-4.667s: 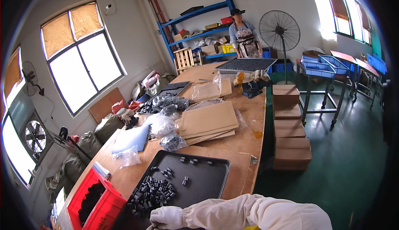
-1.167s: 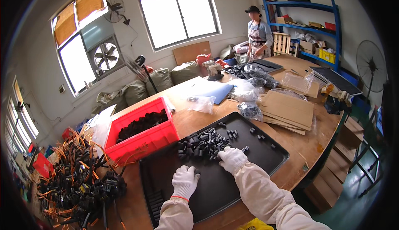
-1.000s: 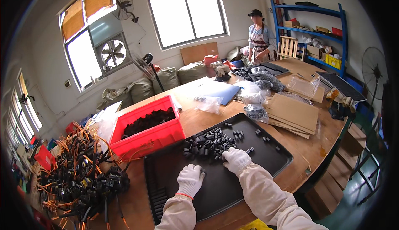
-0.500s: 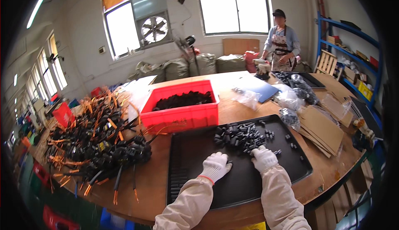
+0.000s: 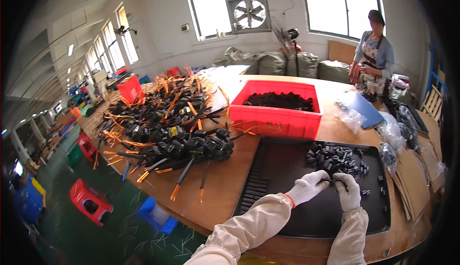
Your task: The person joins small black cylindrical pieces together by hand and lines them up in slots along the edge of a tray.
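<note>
Both hands wear white knit gloves, the left with a red cuff edge, and meet above a black tray (image 5: 287, 164). My left hand (image 5: 309, 187) is closed in a pinch, its fingertips at a small dark piece, mostly hidden, that looks like one of the black tubes. The fingers of my right hand (image 5: 349, 192) are closed too, at the other side of that piece. Just beyond the hands lies a loose pile of short black tubes (image 5: 335, 158). More black tubes (image 5: 255, 186) lie side by side along the tray's left side.
A red bin (image 5: 273, 121) of black parts stands behind the tray. Left of it is a heap of black cables (image 5: 167, 126) with orange ends. Plastic bags (image 5: 392, 133) and cardboard sheets (image 5: 412, 179) lie at right. Across the table stands a person (image 5: 373, 54).
The view has swung left, so things sit further right in the picture. My hands, apart over the tray before, have come together with their fingertips at a small dark piece.
</note>
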The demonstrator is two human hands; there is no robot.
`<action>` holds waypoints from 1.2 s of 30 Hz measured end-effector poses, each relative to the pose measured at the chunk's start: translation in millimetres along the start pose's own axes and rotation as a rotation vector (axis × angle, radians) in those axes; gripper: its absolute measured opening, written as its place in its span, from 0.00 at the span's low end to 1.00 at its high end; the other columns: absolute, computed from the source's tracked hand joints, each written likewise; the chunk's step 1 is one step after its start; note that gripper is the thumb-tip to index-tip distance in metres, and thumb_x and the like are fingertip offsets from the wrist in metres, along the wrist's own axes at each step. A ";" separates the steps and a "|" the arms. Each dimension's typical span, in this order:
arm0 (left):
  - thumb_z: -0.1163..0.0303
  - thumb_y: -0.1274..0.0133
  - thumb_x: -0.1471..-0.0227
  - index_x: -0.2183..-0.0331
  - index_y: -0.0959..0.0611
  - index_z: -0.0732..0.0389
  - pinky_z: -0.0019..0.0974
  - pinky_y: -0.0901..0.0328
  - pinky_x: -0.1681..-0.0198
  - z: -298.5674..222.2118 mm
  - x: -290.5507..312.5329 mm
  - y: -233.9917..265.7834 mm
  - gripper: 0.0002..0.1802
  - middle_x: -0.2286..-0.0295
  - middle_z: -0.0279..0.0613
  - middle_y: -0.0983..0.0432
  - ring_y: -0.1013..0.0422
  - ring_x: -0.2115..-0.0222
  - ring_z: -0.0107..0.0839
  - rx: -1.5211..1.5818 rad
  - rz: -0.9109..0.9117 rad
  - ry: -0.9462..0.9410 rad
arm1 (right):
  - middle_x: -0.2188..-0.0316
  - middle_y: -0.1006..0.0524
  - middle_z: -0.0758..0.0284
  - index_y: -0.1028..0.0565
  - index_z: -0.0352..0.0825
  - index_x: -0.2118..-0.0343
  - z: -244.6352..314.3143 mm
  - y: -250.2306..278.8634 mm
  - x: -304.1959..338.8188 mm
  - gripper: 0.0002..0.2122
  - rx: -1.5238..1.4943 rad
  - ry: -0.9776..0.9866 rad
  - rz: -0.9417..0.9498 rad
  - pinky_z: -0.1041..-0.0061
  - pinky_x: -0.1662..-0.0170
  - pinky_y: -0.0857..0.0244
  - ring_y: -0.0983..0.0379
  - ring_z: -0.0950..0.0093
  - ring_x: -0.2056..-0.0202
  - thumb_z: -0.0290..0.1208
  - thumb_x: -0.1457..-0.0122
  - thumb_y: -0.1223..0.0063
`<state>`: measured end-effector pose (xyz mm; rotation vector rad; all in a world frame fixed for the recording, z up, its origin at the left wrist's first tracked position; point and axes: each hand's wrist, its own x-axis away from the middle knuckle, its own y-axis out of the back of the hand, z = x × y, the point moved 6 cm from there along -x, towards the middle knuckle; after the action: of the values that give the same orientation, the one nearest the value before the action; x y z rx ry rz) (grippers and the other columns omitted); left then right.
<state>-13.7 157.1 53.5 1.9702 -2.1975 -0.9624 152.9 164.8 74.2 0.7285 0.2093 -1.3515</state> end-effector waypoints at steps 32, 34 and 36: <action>0.67 0.48 0.38 0.57 0.20 0.63 0.26 0.33 0.63 17.9 12.3 -24.5 0.11 0.68 0.31 0.24 0.31 0.69 0.18 0.633 0.205 0.310 | 0.71 0.25 0.62 0.25 0.34 0.72 18.5 -7.1 0.6 0.11 0.217 0.195 0.065 0.68 0.63 0.31 0.26 0.62 0.67 0.14 0.60 0.39; 0.65 0.48 0.37 0.57 0.20 0.64 0.27 0.32 0.63 17.2 10.8 -23.1 0.13 0.69 0.31 0.24 0.30 0.69 0.19 0.592 0.193 0.330 | 0.71 0.26 0.62 0.26 0.34 0.72 20.4 -6.3 -0.9 0.11 0.250 0.190 0.068 0.67 0.63 0.31 0.26 0.61 0.67 0.15 0.58 0.38; 0.67 0.49 0.36 0.55 0.21 0.65 0.26 0.33 0.61 -2.2 6.5 -18.4 0.13 0.70 0.31 0.25 0.31 0.68 0.19 0.534 0.213 0.351 | 0.72 0.26 0.62 0.26 0.34 0.71 12.8 -3.3 0.0 0.11 0.255 0.161 0.058 0.68 0.64 0.30 0.26 0.62 0.68 0.15 0.58 0.38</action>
<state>2.2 150.3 44.5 1.8260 -2.5424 0.0124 146.5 157.1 82.8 1.0513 0.1437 -1.2782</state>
